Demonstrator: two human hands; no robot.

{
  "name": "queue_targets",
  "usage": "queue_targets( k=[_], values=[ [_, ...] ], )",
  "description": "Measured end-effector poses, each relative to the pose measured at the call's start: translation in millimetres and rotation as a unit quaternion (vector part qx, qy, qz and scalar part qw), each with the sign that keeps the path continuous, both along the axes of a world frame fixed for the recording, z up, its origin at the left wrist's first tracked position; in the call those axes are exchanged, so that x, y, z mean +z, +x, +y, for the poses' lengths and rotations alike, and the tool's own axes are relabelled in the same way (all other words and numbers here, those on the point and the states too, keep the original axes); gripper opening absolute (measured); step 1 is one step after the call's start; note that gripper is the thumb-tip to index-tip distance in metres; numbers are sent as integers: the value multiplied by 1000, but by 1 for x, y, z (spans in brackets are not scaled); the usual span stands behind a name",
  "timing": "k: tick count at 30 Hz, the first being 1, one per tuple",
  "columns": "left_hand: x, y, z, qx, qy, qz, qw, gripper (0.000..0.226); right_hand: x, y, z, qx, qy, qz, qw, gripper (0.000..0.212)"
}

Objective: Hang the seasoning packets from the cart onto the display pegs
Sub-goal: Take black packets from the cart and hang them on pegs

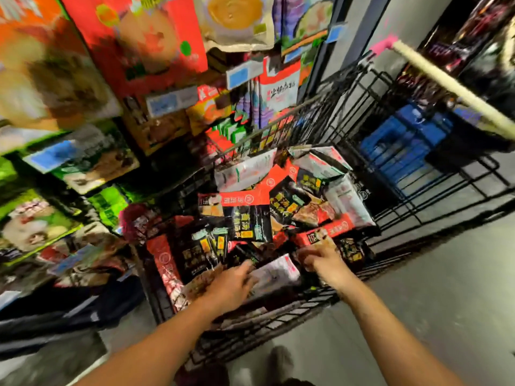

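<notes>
Head view: inside a black wire cart [342,112], the left hand [235,284] curls its fingers [246,270] round a white packet [274,271], seasoning packets [248,221] heaped just beyond, while the right hand [324,261] touches the heap, its grip too blurred to tell.

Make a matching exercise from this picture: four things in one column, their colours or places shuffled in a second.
Things:
1. handle
2. crate
3. cart
4. loose packets

Colour or place:
A. blue
B. piled inside the cart
C. black wire
D. cream, with a pink end

Pairs: 1-D, 2-A, 3-C, 4-B.
</notes>
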State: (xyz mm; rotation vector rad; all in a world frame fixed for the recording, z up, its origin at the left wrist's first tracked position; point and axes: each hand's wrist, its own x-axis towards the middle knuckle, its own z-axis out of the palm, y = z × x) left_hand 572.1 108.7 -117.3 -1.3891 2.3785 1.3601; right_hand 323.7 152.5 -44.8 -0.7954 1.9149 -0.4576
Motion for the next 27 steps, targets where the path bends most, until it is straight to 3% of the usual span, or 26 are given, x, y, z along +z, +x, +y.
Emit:
queue_targets(
  k=[3, 6, 9, 11, 14, 17, 20, 22, 24, 26, 27],
  values=[
    [-3, -4, -19, 59, 49, 21, 997, 30, -4, 3, -2, -54, -32, -15, 998, 35],
    [-3, -3, -37, 108, 25, 98, 989, 56, -3, 4, -3, -85, -36, -16, 996, 26],
    [23, -11, -44, 198, 24, 134, 971, 34, 7, 14, -9, -125, -40, -119, 984, 12],
    [48, -27, -38, 209, -53, 108, 971, 36, 17, 28, -15, -127, -47, -217, 967, 12],
    [75, -57, -13, 213, -218, 82, 949, 12, 23, 40, -29, -137, -91, -276, 947, 31],
    [65, -77, 9, 173, -226, 165, 944, 26, 18, 34, -45, -163, -164, -225, 946, 13],
    [46, -83, 18, 87, -265, 175, 944, 37, 10, 9, -59, -153, -175, -159, 960, 30],
    [47, -80, 13, 142, -261, 145, 944, 41, 12, -5, -62, -118, -175, -159, 964, 60],
    [56, -75, 5, 264, -232, 97, 931, 51, 33, -15, -63, -112, -160, -195, 961, 58],
    [70, -71, -6, 365, -116, 89, 920, 60, 39, -25, -65, -116, -132, -200, 964, 54],
    [76, -72, -10, 399, -21, 120, 909, 53, 40, -27, -65, -102, -122, -196, 968, 58]
  ],
)
